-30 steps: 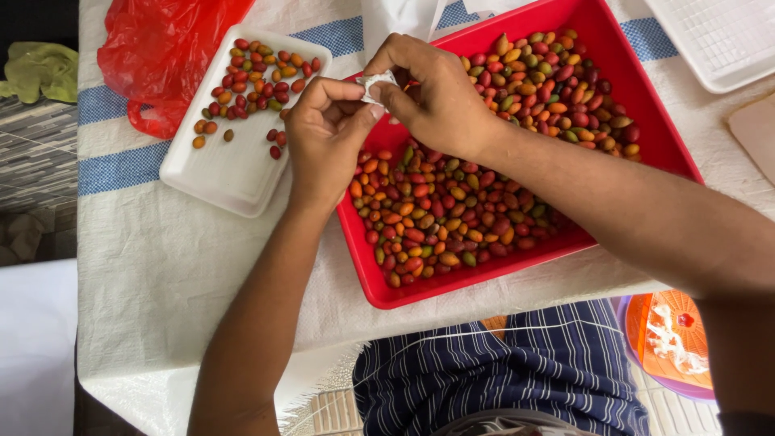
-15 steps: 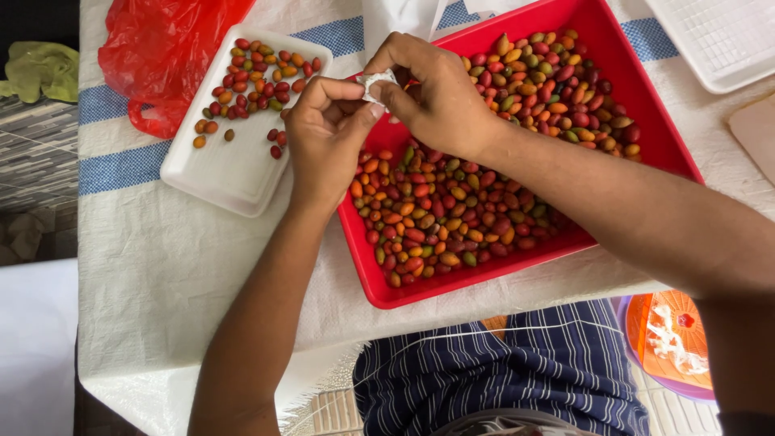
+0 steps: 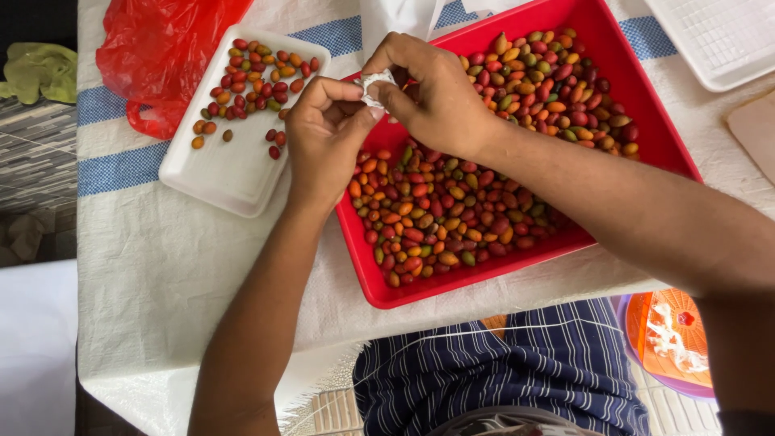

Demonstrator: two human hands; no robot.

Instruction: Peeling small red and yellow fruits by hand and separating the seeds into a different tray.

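Observation:
My left hand (image 3: 323, 141) and my right hand (image 3: 436, 97) meet above the left rim of a red tray (image 3: 646, 121). Both pinch a small crumpled white wad (image 3: 376, 85) between thumbs and fingertips. The red tray is filled with many small oval fruits (image 3: 452, 218) in red, orange and green. To its left, a white foam tray (image 3: 218, 173) holds several of the same fruits, mostly red, gathered at its far end.
A red plastic bag (image 3: 157, 48) lies at the far left of the white cloth with blue stripes (image 3: 121, 161). Another white tray (image 3: 718, 36) sits at the far right. An orange-lidded container (image 3: 670, 335) is below the table edge, beside my striped garment (image 3: 500, 371).
Nothing has clearly moved; both hands stay together on the small white wad over the tray rim.

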